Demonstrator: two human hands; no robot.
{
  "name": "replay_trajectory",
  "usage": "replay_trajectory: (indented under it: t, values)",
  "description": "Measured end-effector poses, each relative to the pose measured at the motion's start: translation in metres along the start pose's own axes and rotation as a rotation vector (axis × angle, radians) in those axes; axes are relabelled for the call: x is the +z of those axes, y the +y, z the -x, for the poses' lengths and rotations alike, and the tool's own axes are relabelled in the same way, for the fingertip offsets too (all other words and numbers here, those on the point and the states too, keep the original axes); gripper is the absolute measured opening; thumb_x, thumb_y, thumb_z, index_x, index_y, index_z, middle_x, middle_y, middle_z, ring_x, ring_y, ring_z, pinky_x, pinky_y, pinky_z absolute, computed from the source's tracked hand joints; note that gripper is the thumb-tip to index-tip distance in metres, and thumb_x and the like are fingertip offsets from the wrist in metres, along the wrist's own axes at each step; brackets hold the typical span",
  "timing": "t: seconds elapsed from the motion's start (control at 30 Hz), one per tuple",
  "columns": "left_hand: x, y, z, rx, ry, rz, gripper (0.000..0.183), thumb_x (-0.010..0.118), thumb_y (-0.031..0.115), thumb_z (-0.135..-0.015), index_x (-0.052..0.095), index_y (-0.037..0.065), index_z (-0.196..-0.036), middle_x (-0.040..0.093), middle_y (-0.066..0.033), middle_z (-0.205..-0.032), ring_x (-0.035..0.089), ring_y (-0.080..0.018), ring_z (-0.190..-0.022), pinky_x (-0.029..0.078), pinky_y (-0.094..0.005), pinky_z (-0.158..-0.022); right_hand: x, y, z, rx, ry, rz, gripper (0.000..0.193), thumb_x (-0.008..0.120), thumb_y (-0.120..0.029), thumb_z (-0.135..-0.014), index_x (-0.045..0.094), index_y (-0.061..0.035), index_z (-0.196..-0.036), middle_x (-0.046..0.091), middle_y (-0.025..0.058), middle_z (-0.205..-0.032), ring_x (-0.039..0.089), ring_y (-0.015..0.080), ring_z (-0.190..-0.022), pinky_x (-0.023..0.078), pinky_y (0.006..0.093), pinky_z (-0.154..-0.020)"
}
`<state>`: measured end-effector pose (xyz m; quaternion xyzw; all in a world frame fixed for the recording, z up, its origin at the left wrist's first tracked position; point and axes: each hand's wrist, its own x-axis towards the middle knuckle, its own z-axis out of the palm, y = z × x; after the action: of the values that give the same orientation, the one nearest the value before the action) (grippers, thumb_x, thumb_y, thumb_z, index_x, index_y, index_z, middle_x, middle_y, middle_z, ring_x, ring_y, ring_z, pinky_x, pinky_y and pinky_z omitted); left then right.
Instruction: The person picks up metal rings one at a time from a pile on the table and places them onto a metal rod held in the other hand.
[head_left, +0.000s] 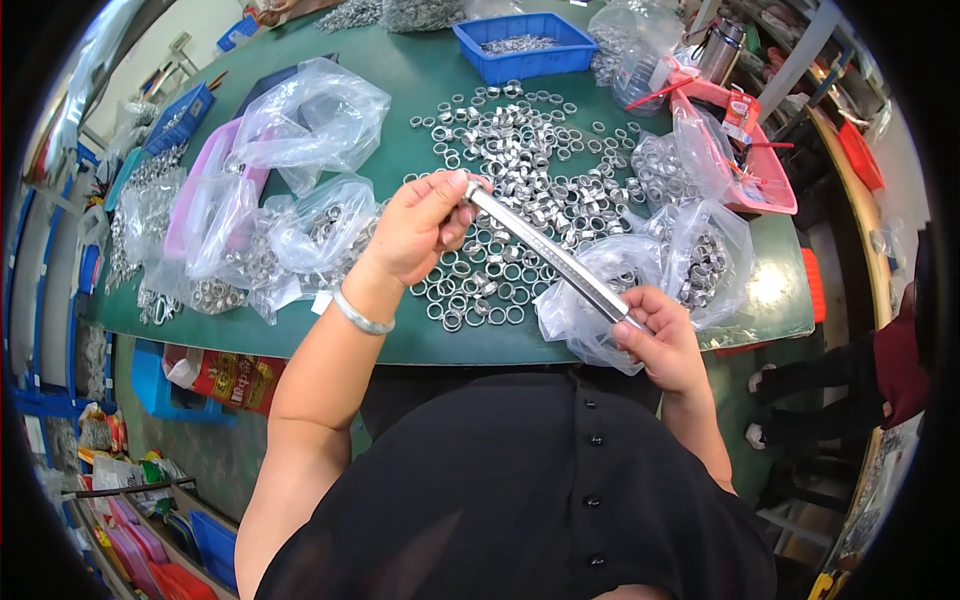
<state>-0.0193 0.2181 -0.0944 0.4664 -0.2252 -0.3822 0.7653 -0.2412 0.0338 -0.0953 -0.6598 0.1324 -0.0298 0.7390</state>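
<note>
A metal ring mandrel [553, 254] with marks along its length slants across the air above the table's near edge. The lower right end of it is gripped by my right hand [660, 338], thumb on top. At its upper left end my left hand [425, 225] has its fingers closed in a pinch. A small silver ring [473, 190] appears to sit there around the mandrel's tip, partly covered by the fingers. Beneath and beyond both hands spreads a pile of loose silver rings [520, 150] on the green table [420, 345].
Clear plastic bags of rings lie left [325, 225] and right [700, 265] of the pile. Farther back are a blue tray [525, 65], a pink basket [770, 195] and a steel flask [722, 50]. Another person's dark-clothed legs [820, 385] show at right.
</note>
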Motion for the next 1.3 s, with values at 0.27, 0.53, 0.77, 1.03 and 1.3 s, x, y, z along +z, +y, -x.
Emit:
replay_trajectory:
  t: [0.27,0.53,0.77,1.03,1.3]
  values:
    - [0.048,-0.035,0.015,-0.017,-0.045,0.060,0.025,0.053,0.014,-0.083,0.053,-0.003,-0.102,0.049,0.0004,-0.065,0.037,-0.0040,-0.048,0.029,-0.0156,-0.043,0.002,0.005,-0.004,-0.014,0.001,-0.055,0.020,0.057,-0.010,-0.078,0.048,-0.0011,-0.094,0.050,-0.0031,-0.066,0.041,0.0007,-0.054,0.030,0.0146,-0.045]
    - [0.064,-0.036,0.019,0.040,-0.021,0.053,0.031,0.062,0.007,-0.076,0.053,-0.002,-0.104,0.053,0.0003,-0.070,0.037,-0.0040,-0.049,0.030,-0.0161,-0.043,-0.004,0.007,-0.003,-0.040,-0.047,-0.117,0.022,0.057,-0.009,-0.078,0.049,-0.0018,-0.097,0.052,-0.0020,-0.071,0.045,0.0014,-0.057,0.034,0.0144,-0.047]
    - [0.066,-0.038,0.020,0.054,-0.017,0.029,0.031,0.062,0.007,-0.075,0.053,-0.002,-0.103,0.054,0.0004,-0.070,0.037,-0.0040,-0.049,0.029,-0.0160,-0.043,-0.009,0.015,-0.003,-0.061,-0.071,-0.117,0.022,0.057,-0.009,-0.078,0.049,-0.0024,-0.097,0.052,-0.0014,-0.074,0.047,0.0024,-0.062,0.036,0.0148,-0.049]
    - [0.072,-0.038,0.018,0.062,-0.029,-0.009,0.031,0.062,0.009,-0.076,0.054,-0.001,-0.103,0.052,0.0018,-0.068,0.038,-0.0034,-0.049,0.030,-0.0159,-0.044,-0.011,0.010,0.002,-0.052,-0.058,-0.080,0.023,0.057,-0.011,-0.078,0.049,-0.0030,-0.098,0.052,-0.0022,-0.071,0.046,0.0017,-0.060,0.036,0.0149,-0.049]
    - [0.089,-0.039,0.009,0.056,-0.084,0.042,0.029,0.061,0.007,-0.077,0.054,-0.002,-0.104,0.055,-0.0003,-0.072,0.037,-0.0029,-0.047,0.030,-0.0151,-0.042,-0.021,0.010,0.009,-0.082,-0.046,-0.146,0.023,0.057,-0.012,-0.079,0.049,-0.0021,-0.098,0.053,-0.0019,-0.072,0.047,0.0018,-0.060,0.037,0.0148,-0.050]
